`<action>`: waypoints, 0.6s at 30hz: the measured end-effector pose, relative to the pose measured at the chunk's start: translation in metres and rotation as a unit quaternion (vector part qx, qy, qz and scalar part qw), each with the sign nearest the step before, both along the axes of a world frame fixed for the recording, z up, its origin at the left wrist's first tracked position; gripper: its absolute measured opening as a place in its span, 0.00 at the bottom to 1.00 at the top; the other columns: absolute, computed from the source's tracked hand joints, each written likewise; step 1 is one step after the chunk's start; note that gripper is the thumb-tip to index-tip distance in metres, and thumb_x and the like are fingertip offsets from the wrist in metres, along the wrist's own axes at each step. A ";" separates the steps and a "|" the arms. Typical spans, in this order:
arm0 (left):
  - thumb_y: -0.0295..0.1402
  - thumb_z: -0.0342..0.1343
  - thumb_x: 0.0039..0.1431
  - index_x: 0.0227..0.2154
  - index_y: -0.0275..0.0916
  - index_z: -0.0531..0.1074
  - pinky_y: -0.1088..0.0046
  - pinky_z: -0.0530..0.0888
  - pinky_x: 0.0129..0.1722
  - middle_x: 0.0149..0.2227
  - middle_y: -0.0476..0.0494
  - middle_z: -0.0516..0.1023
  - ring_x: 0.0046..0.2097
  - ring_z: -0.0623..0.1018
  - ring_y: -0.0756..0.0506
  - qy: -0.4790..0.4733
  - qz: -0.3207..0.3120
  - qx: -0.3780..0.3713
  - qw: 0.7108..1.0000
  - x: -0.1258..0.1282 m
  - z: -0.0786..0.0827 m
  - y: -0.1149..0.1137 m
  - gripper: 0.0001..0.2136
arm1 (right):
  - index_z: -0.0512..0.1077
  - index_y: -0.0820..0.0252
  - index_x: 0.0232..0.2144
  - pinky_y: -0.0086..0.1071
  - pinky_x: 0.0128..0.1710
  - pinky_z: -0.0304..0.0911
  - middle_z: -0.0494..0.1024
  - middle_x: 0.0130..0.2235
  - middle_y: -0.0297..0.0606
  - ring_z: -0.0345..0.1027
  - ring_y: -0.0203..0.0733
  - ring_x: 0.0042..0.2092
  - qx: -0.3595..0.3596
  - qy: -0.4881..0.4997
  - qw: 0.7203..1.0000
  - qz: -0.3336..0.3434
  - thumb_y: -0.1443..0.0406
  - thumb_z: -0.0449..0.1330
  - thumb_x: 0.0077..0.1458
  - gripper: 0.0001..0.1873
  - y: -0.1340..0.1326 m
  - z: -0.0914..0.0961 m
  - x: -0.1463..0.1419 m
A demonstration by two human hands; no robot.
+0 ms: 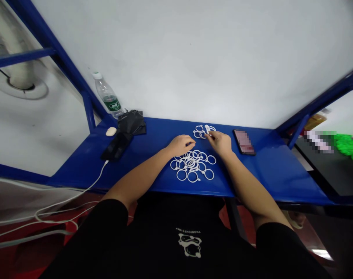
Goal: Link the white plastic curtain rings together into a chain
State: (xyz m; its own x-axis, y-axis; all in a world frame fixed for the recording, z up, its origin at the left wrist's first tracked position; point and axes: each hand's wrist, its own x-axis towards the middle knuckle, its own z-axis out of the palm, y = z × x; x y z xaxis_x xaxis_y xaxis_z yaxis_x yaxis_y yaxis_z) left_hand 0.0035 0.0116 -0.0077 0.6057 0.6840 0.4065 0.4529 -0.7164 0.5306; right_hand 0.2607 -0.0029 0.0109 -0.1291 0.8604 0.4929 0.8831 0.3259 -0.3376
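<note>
White rings, each with a small tab where visible, lie in two groups on the blue table (160,130). The main group of rings (191,163) is near the front edge, between the forearms; its rings overlap at the centre and spread singly at the margins. The smaller group of rings (202,134) lies farther back, near the wall panel (191,66).

Left hand (180,145): positioned at the far side of the main group, fingers curled, thumb side toward the other hand. No item is visible in its grip; whether the fingers are closed on anything cannot be determined.

Right hand (221,142): positioned beside the smaller group, thumb and index fingertips drawn together at a white ring. Contact appears likely; whether the grip clasps the ring cannot be confirmed.

Progress: judged by the layout, handling of the rings is partway through. A few rings are set apart at the back; the greater number remain at the front. Which group is the finished one cannot be determined.

Adjacent items: a phone (244,142) lies right of the right hand; a bottle (108,95) stands tilted in view at the far left.
</note>
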 end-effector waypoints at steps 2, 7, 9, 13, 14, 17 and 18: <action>0.37 0.61 0.69 0.44 0.41 0.84 0.59 0.75 0.55 0.46 0.42 0.85 0.48 0.81 0.42 0.031 -0.037 0.020 0.999 0.001 -0.003 0.002 0.09 | 0.83 0.54 0.49 0.35 0.36 0.63 0.86 0.36 0.44 0.79 0.51 0.39 -0.044 -0.015 0.998 -0.038 0.53 0.66 0.65 0.17 0.003 0.001 0.004; 0.33 0.63 0.65 0.35 0.43 0.84 0.60 0.74 0.53 0.48 0.45 0.86 0.48 0.80 0.42 0.073 -0.064 0.030 0.995 0.006 -0.007 0.000 0.05 | 0.83 0.52 0.51 0.34 0.36 0.65 0.87 0.37 0.39 0.80 0.48 0.38 -0.116 -0.021 0.993 -0.018 0.51 0.65 0.65 0.19 0.000 0.004 -0.001; 0.30 0.62 0.64 0.31 0.43 0.83 0.61 0.74 0.52 0.46 0.47 0.86 0.47 0.81 0.43 0.073 -0.046 0.022 0.996 0.007 -0.005 -0.002 0.06 | 0.83 0.54 0.51 0.34 0.37 0.66 0.87 0.38 0.40 0.80 0.48 0.38 -0.116 -0.012 0.993 0.019 0.51 0.63 0.66 0.19 -0.003 0.005 -0.006; 0.31 0.62 0.65 0.31 0.42 0.80 0.59 0.72 0.52 0.39 0.47 0.86 0.43 0.81 0.43 0.025 0.092 0.029 0.995 0.006 0.004 -0.001 0.06 | 0.82 0.56 0.53 0.36 0.41 0.69 0.87 0.43 0.42 0.81 0.48 0.41 -0.118 0.023 0.981 0.151 0.49 0.56 0.71 0.23 -0.011 0.008 -0.014; 0.32 0.61 0.65 0.31 0.42 0.80 0.59 0.71 0.51 0.38 0.46 0.86 0.43 0.81 0.43 0.011 0.127 0.032 0.991 0.005 0.006 -0.001 0.07 | 0.80 0.56 0.55 0.36 0.41 0.69 0.87 0.43 0.42 0.80 0.47 0.40 -0.123 0.032 0.975 0.181 0.49 0.54 0.72 0.24 -0.013 0.009 -0.015; 0.32 0.61 0.65 0.29 0.41 0.78 0.59 0.71 0.51 0.37 0.46 0.85 0.42 0.81 0.43 -0.009 0.183 0.046 0.982 0.003 0.009 0.000 0.08 | 0.75 0.57 0.60 0.36 0.38 0.68 0.86 0.41 0.41 0.77 0.44 0.34 -0.137 0.048 0.959 0.245 0.48 0.55 0.71 0.26 -0.017 0.009 -0.018; 0.31 0.61 0.65 0.29 0.41 0.78 0.59 0.70 0.52 0.36 0.46 0.85 0.42 0.81 0.42 -0.010 0.187 0.053 0.981 0.003 0.009 -0.001 0.08 | 0.73 0.58 0.60 0.36 0.37 0.68 0.86 0.41 0.40 0.76 0.44 0.32 -0.136 0.050 0.956 0.256 0.48 0.56 0.70 0.26 -0.019 0.009 -0.020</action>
State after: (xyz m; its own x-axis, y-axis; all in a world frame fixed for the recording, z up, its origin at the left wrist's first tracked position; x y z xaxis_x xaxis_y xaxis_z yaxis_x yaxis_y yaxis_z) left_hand 0.0062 0.0108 0.0010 0.3125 0.8102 0.4960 0.6847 -0.5540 0.4736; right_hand 0.2407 -0.0219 0.0196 -0.5310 0.7957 0.2913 0.5901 0.5940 -0.5467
